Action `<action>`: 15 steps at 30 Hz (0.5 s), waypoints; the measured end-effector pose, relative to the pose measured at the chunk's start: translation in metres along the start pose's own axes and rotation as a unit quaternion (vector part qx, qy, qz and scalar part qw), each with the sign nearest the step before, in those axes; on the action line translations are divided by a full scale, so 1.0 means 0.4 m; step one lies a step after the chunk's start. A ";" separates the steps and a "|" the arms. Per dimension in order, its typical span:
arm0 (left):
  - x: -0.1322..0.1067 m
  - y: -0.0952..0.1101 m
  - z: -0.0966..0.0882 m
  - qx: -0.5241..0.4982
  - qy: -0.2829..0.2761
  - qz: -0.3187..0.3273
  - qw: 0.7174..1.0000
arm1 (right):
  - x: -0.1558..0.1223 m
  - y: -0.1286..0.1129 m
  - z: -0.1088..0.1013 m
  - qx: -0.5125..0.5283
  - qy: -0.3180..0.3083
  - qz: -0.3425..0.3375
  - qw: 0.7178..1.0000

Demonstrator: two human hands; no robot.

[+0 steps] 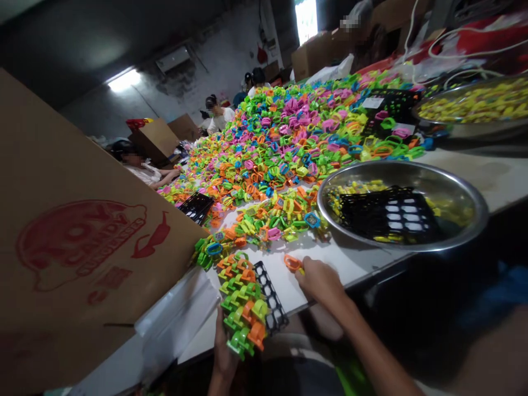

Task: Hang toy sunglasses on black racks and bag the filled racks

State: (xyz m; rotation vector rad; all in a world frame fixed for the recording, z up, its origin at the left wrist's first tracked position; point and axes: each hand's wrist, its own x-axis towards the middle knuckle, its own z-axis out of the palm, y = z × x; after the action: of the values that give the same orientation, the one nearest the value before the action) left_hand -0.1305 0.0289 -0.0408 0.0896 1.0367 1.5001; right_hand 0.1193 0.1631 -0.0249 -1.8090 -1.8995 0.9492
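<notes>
My left hand (225, 344) holds the near left side of a block of plastic toy watches (243, 302), green and orange, set in close rows. What carries the rows underneath is hidden. Against the block's right side is a black grid tray (270, 297) with open holes. To the right, my right hand (319, 280) pinches an orange toy watch (292, 263) just above the white table (363, 264). Some yellow shows at its fingertips. Loose toy watches (268, 220) lie beyond both hands.
A steel basin (466, 220) with yellow pieces and a black grid tray (371, 212) stands at right, another basin (474, 129) behind it. A large heap (280, 132) of toy watches covers the far table. A cardboard box (82, 231) blocks the left. Several people sit farther back.
</notes>
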 end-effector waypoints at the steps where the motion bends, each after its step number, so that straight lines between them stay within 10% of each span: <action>1: 0.000 0.000 0.001 0.000 -0.002 0.003 1.000 | 0.010 0.003 0.002 0.031 -0.014 -0.006 0.999; 15: 0.019 -0.011 -0.053 0.035 0.071 0.054 0.995 | -0.168 0.011 0.090 0.410 -0.200 -0.008 0.890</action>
State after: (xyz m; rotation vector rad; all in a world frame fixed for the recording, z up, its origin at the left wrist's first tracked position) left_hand -0.1417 0.0229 -0.0600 0.0911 1.2154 1.5855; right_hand 0.1072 0.0894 -0.0406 -1.1336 -1.3334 1.8690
